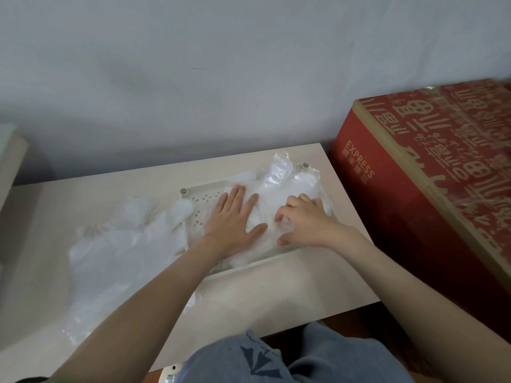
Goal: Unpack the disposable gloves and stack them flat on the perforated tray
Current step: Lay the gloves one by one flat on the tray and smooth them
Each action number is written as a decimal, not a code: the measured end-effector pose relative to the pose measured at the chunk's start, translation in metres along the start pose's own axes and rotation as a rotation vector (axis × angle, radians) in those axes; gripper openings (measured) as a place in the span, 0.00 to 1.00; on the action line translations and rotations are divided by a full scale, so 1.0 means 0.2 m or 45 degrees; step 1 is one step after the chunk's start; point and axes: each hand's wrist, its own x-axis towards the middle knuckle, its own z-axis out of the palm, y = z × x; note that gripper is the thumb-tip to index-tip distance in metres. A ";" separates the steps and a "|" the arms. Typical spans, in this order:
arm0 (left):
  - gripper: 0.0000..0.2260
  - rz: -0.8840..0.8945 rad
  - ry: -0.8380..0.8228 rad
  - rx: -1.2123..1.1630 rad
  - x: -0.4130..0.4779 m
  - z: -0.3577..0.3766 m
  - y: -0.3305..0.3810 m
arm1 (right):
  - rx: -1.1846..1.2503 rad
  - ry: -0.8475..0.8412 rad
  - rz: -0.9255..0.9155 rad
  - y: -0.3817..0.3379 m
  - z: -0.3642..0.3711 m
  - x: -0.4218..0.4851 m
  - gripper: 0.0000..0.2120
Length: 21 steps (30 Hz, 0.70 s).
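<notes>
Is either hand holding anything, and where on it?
Left hand just presses flat on the glove stack. Right hand curls its fingers into the stack's middle; a true pinch cannot be confirmed.

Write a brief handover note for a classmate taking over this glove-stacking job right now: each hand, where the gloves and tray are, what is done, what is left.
Left hand: flat, fingers straight, pressing the stacked gloves on the perforated tray.
Right hand: fingers curled on the same stack; whether it grips the film is unclear.
Loose gloves: a heap on the table, left of the tray, overlapping its left edge.
Done: some gloves lie on the tray, fingers overhanging its far edge.
Left: flatten these, then stack the heap on top.
</notes>
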 end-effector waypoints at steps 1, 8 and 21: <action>0.41 0.003 0.002 0.000 0.00 0.00 0.00 | -0.006 0.000 0.007 0.00 0.01 0.00 0.14; 0.41 0.014 0.006 0.024 0.00 0.01 -0.03 | 0.347 0.025 0.075 0.09 -0.02 -0.05 0.12; 0.43 0.015 -0.013 0.031 0.00 -0.01 -0.02 | 0.741 0.110 0.216 0.17 -0.09 -0.17 0.05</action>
